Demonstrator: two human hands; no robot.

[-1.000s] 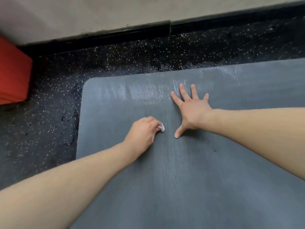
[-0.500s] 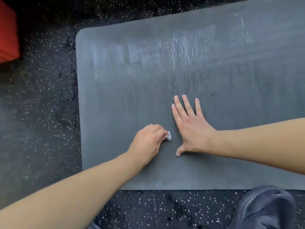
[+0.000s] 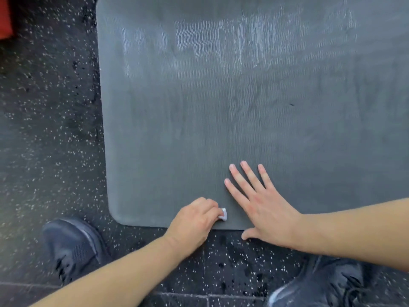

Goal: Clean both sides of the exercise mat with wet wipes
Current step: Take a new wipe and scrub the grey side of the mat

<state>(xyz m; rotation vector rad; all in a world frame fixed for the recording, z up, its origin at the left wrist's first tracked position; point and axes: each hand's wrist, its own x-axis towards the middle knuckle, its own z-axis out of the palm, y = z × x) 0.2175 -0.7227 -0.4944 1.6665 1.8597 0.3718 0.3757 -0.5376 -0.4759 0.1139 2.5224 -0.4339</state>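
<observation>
The mat (image 3: 221,129) lies flat on the floor (image 3: 48,129) in front of me, and I describe all places from it. It is grey, with a fine ribbed surface. Its near left corner is rounded, and its near edge runs just beyond my two shoes.

My left hand (image 3: 194,220) is at the near edge of the mat, close to that rounded corner. Its fingers are curled and they pinch a small white wipe (image 3: 223,214), which touches the mat just inside the edge. Most of the wipe is hidden in my fist, so I cannot tell how it is folded.

My right hand (image 3: 263,204) lies flat on the mat just right of the wipe. The fingers are straight and spread, pointing to the far side, and the thumb reaches over the near edge onto the floor.

On the far part of the mat there are pale shiny streaks (image 3: 243,41), perhaps wet.

The floor around the mat is black with white specks. My left shoe (image 3: 73,247) stands near the rounded corner, off the mat, and my right shoe (image 3: 321,284) stands below the near edge. A red thing (image 3: 5,16) is far left of the mat.
</observation>
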